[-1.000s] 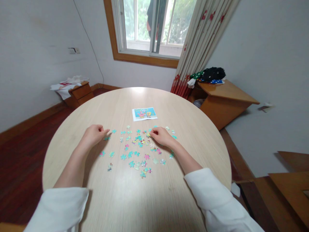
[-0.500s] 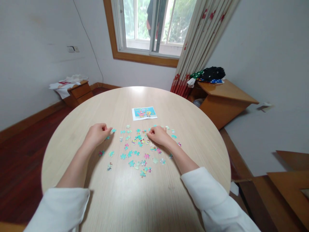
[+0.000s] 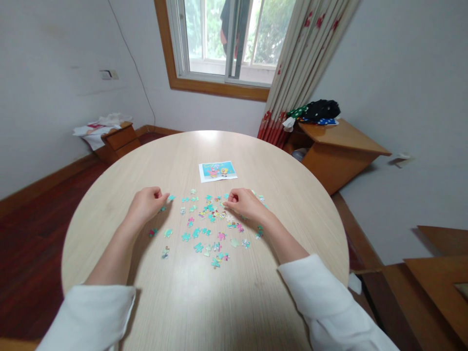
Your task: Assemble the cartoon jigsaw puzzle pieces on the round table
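The left hand (image 3: 148, 202) is held with its fingers curled, its fingertips brought just beside a small blue piece (image 3: 171, 198); whether anything is gripped cannot be told. The right hand (image 3: 245, 202) is likewise curled, its thumb and forefinger placed at the right edge of the heap of pieces (image 3: 210, 208); its hold is not clearly shown. Loose pieces (image 3: 186, 237) are scattered between the hands and nearer on the counter (image 3: 212, 312).

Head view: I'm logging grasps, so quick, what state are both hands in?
Left hand: fingers curled, tips by a teal puzzle piece; grip cannot be told.
Right hand: fingers curled, tips by clustered pieces; grip cannot be told.
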`<state>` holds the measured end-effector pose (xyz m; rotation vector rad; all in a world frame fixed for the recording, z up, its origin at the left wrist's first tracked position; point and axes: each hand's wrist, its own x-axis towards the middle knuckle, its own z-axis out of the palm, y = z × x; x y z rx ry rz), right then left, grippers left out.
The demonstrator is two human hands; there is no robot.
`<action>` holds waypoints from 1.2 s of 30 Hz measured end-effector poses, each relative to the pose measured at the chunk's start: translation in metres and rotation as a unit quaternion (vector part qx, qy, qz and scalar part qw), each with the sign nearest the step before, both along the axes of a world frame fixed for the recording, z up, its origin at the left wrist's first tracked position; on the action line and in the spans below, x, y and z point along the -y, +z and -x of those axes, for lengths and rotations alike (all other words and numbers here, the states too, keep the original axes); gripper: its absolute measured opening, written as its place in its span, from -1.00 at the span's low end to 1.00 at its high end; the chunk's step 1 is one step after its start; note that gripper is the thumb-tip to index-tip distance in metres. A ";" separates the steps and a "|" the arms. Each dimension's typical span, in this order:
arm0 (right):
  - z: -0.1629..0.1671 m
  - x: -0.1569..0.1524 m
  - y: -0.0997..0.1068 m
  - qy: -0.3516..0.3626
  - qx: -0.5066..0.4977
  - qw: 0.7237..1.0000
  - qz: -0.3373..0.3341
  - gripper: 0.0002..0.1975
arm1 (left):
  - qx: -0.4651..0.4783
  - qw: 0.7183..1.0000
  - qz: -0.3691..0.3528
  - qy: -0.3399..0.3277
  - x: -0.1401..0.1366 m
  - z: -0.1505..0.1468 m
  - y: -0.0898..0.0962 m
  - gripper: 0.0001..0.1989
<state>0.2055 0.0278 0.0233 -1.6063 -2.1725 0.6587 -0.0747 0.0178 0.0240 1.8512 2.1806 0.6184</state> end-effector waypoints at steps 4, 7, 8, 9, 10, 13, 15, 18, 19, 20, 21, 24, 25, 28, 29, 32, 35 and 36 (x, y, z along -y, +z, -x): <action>-0.008 0.008 0.009 0.052 0.057 0.997 0.028 -0.73 | 0.010 1.000 -0.012 0.004 0.001 -0.001 0.000 -0.69; -0.007 0.013 0.009 0.066 0.087 0.992 0.061 -0.72 | 0.025 0.999 -0.027 0.001 0.002 -0.003 0.000 -0.69; -0.006 0.014 0.008 0.070 0.093 0.990 0.077 -0.74 | 0.028 0.999 -0.034 -0.002 0.002 -0.004 0.000 -0.69; -0.005 0.015 0.008 0.072 0.100 0.988 0.090 -0.75 | 0.031 0.999 -0.041 -0.005 0.002 -0.005 -0.001 -0.69; -0.004 0.016 0.007 0.071 0.106 0.987 0.098 -0.75 | 0.034 0.998 -0.046 -0.009 0.002 -0.006 -0.002 -0.69; -0.001 0.017 0.009 0.062 0.126 0.985 0.102 -0.77 | 0.040 0.998 -0.052 -0.024 0.003 -0.010 -0.004 -0.69; 0.001 0.018 0.012 0.059 0.139 0.983 0.102 -0.80 | 0.045 0.997 -0.051 -0.046 0.003 -0.016 -0.007 -0.70; 0.002 0.019 0.017 0.065 0.161 0.980 0.100 -0.84 | 0.053 0.990 -0.049 -0.125 0.004 -0.029 -0.012 -0.77; 0.002 0.020 0.019 0.067 0.167 0.979 0.099 -0.85 | 0.053 0.983 -0.059 -0.165 0.005 -0.034 -0.015 -0.79; 0.003 0.020 0.020 0.068 0.172 0.978 0.097 -0.84 | 0.055 0.973 -0.074 -0.209 0.006 -0.039 -0.018 -0.78; 0.002 0.020 0.020 0.069 0.178 0.977 0.093 -0.83 | 0.059 0.963 -0.085 -0.250 0.008 -0.045 -0.021 -0.75; 0.001 0.020 0.019 0.068 0.189 0.977 0.068 -0.80 | 0.026 0.935 -0.108 -0.336 0.011 -0.060 -0.032 -0.71; 0.001 0.019 0.018 0.072 0.189 0.977 0.061 -0.80 | 0.012 0.930 -0.112 -0.350 0.012 -0.064 -0.035 -0.71; -0.002 0.016 0.015 0.083 0.177 0.979 0.051 -0.81 | -0.024 0.922 -0.118 -0.368 0.012 -0.071 -0.041 -0.69; -0.003 0.015 0.015 0.082 0.171 0.980 0.051 -0.82 | -0.033 0.921 -0.118 -0.370 0.011 -0.072 -0.042 -0.69; -0.005 0.011 0.014 0.067 0.146 0.985 0.058 -0.83 | -0.049 0.920 -0.115 -0.372 0.010 -0.072 -0.044 -0.69; -0.008 0.008 0.013 0.067 0.123 0.987 0.079 -0.83 | -0.053 0.923 -0.115 -0.364 0.009 -0.071 -0.044 -0.72; -0.009 0.007 0.012 0.071 0.120 0.987 0.083 -0.84 | -0.055 0.923 -0.115 -0.363 0.008 -0.070 -0.043 -0.73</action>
